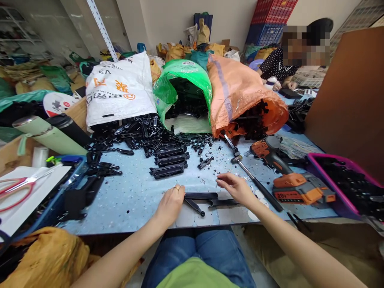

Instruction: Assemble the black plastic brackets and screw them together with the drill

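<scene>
My left hand [172, 204] is closed on one end of a long black hinged arm [201, 196], which lies near the table's front edge. A shorter link of it angles out toward me. My right hand [238, 189] hovers just right of the arm, thumb and forefinger pinched together; whatever is between them is too small to make out. Partly under that hand lies a dark flat piece with a forked end [223, 203], like an open-end wrench. Beyond the hands, several similar black arms [169, 170] are stacked, with a small black link [205, 162] and scattered tiny hardware beside them.
White [120, 88], green [187, 68] and orange [234, 84] sacks spill black parts along the back. A hammer [255, 180] and cordless drill [291, 176] lie right, beside a pink bin [339, 196]. Left are a blue bin [81, 160], scissors [22, 186] and bottles. Another person [277, 64] sits back right.
</scene>
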`<state>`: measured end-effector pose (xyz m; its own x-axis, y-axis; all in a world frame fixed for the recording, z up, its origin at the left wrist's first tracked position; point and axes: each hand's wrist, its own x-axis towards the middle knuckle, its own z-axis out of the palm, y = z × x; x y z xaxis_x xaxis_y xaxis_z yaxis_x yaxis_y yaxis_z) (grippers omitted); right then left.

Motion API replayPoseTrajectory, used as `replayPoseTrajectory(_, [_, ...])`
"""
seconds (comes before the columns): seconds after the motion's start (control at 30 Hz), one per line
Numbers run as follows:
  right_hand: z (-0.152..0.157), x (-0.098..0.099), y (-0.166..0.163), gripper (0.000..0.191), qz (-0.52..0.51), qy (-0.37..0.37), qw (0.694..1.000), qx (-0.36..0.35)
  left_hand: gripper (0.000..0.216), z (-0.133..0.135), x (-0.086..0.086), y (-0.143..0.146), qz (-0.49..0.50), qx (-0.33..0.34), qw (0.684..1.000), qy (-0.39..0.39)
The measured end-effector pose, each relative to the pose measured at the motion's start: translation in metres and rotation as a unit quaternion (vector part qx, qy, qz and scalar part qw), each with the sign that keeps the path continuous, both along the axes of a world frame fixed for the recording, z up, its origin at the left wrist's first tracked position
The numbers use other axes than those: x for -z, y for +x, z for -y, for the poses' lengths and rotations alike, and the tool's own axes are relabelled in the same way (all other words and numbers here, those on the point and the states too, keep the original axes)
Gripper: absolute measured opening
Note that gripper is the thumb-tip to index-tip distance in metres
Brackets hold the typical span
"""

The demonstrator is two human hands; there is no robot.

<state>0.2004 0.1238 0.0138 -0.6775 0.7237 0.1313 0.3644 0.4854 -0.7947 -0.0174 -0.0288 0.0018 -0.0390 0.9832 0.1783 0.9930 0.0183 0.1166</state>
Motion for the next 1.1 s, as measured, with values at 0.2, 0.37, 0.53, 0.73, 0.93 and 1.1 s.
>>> replayPoseTrajectory(0.2, [0.023,0.016,0.007,0.019,0.03,0.07,0.997,-0.011,0.029,0.007,0.017,0.008,-0.025,0.022,0.994,0.108])
replayPoseTrajectory(0.37, [0.029,0.016,0.012,0.018,0.051,0.116,0.991,-0.034,0.031,0.005,0.025,-0.001,0.047,0.062,0.982,0.17])
replayPoseTrajectory(0.53, [0.029,0.015,0.013,0.021,0.079,0.176,0.98,-0.047,0.033,0.004,0.027,-0.01,0.07,0.127,0.967,0.21])
replayPoseTrajectory(0.73, [0.028,0.019,0.011,0.022,0.073,0.203,0.973,-0.083,0.037,0.003,0.031,-0.019,0.054,0.168,0.96,0.219])
replayPoseTrajectory(0.93, [0.028,0.025,0.015,0.029,0.038,0.231,0.965,-0.117,0.037,0.001,0.041,-0.02,0.037,0.192,0.963,0.187])
replayPoseTrajectory(1.1, [0.03,0.039,0.025,0.04,0.02,0.236,0.964,-0.121,0.035,0.004,0.045,-0.017,0.053,0.172,0.968,0.172])
